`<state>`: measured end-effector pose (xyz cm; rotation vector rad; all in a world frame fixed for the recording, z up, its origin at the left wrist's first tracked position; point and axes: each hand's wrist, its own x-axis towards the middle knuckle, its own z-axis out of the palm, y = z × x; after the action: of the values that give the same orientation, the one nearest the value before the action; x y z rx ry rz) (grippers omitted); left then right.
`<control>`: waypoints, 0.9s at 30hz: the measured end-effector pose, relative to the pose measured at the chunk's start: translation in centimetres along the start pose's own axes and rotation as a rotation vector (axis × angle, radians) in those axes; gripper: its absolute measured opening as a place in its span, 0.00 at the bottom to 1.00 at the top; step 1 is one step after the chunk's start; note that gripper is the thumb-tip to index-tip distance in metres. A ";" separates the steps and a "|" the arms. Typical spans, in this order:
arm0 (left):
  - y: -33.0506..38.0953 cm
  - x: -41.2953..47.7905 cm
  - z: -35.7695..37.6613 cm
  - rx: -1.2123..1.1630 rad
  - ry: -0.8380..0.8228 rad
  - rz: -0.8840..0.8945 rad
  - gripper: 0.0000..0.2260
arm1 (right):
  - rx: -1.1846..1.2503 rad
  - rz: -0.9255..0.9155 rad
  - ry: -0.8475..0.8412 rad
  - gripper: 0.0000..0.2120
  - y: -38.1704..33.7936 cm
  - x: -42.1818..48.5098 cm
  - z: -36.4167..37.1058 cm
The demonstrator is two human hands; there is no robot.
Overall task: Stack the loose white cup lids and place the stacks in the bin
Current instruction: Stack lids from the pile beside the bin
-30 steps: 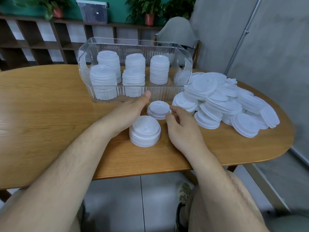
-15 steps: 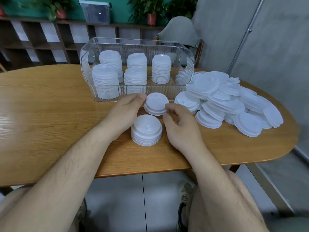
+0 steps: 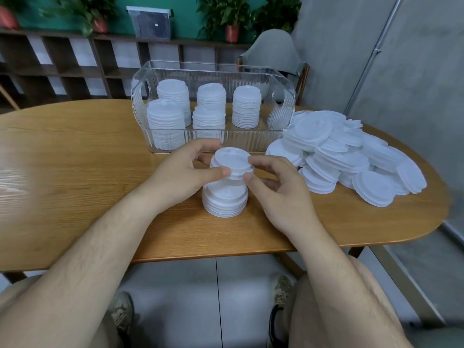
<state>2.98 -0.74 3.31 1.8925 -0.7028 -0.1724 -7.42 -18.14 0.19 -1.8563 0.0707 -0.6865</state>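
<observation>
**A:** Largest item on your feed?
**B:** Desk (image 3: 75, 172), wooden, oval. It lies under both hands.

**A:** Next?
**B:** Clear ribbed bin (image 3: 140, 101), on the desk just beyond the hands. I count five stacks (image 3: 246, 106) of white lids standing inside.

**A:** Unsorted stock?
**B:** One heap of loose lids (image 3: 351, 156), right of the right hand, just beside the bin's right end.

**A:** The hands?
**B:** Left hand (image 3: 180, 174) and right hand (image 3: 281, 189) face each other with fingers and thumbs curled. Both pinch one small stack (image 3: 232, 162) by its rim.

**A:** Remaining items?
**B:** A lower stack (image 3: 224, 199) of several lids stands on the desk between the hands. The small stack is directly above it. I cannot tell whether the two touch.
</observation>
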 end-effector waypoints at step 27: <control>-1.5 -0.8 -1.2 0.115 -0.224 0.074 0.30 | -0.100 0.006 -0.138 0.16 0.3 -0.9 -0.1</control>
<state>3.46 1.07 2.32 1.9719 -0.9508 -0.3058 -8.11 -18.01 -0.46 -1.9936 0.0205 -0.5573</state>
